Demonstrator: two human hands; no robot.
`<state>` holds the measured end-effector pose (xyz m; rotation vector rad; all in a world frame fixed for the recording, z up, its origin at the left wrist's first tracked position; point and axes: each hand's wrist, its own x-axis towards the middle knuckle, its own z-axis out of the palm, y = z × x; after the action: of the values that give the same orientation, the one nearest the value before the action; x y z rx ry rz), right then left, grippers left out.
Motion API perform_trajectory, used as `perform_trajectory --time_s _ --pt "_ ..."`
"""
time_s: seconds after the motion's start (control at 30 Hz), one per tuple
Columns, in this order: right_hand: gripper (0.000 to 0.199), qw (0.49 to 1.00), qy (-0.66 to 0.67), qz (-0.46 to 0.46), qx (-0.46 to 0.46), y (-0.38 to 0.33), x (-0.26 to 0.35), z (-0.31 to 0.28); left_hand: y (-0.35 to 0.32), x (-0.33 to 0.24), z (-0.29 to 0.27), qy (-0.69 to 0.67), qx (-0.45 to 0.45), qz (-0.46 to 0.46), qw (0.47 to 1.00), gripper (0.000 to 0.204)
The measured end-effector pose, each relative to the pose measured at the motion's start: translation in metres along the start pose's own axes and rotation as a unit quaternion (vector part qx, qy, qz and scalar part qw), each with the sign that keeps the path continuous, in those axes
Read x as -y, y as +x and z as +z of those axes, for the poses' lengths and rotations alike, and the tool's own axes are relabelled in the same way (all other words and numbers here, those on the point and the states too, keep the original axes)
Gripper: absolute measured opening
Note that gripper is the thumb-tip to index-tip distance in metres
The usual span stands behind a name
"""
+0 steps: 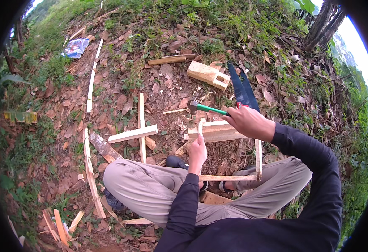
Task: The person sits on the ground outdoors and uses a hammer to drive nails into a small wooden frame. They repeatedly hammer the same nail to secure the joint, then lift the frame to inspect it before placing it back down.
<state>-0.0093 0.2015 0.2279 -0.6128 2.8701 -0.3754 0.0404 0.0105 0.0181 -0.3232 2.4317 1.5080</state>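
With the right hand point(250, 122), grips a green-handled hammer point(211, 109) at frame centre; with the left hand point(197, 153), pinches a wooden strip point(200, 127) just below, near its upper end; risks bruising from any off-target blow.

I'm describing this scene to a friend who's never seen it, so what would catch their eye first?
Probably the green-handled hammer near the middle, gripped in the right hand, with the left hand holding a wooden piece just below its head. Beyond them, a wooden block with a squarish hole lies beside a long dark-blue blade.
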Motion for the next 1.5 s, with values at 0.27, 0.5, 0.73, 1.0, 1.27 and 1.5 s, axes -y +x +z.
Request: perform_trajectory --time_s 0.27,0.5,0.73,1.0,1.27,1.5 --pt "0.034 0.995 0.061 0.013 -0.076 -0.011 -0.003 0.016 0.005 0.011 0.005 -0.042 0.017 -0.041 0.998 0.063" --pt "0.033 0.948 0.135 0.015 -0.288 -0.019 -0.037 0.104 0.002 0.005 0.001 -0.146 0.054 -0.086 0.984 0.063" --pt "0.033 0.943 0.258 0.142 -0.155 -0.022 -0.036 0.122 0.0 0.013 0.0 -0.138 0.028 -0.071 0.987 0.06" --pt "0.034 0.95 0.25 0.119 -0.144 -0.023 -0.036 0.12 -0.006 -0.004 -0.007 -0.26 0.1 -0.164 0.946 0.05" --pt "0.034 0.952 0.235 0.116 -0.159 -0.028 -0.028 0.125 -0.011 -0.002 -0.01 -0.366 0.151 -0.161 0.904 0.048" --pt "0.029 0.949 0.21 0.043 -0.23 -0.036 -0.037 0.123 -0.007 0.0 -0.014 -0.362 0.17 -0.161 0.902 0.043"
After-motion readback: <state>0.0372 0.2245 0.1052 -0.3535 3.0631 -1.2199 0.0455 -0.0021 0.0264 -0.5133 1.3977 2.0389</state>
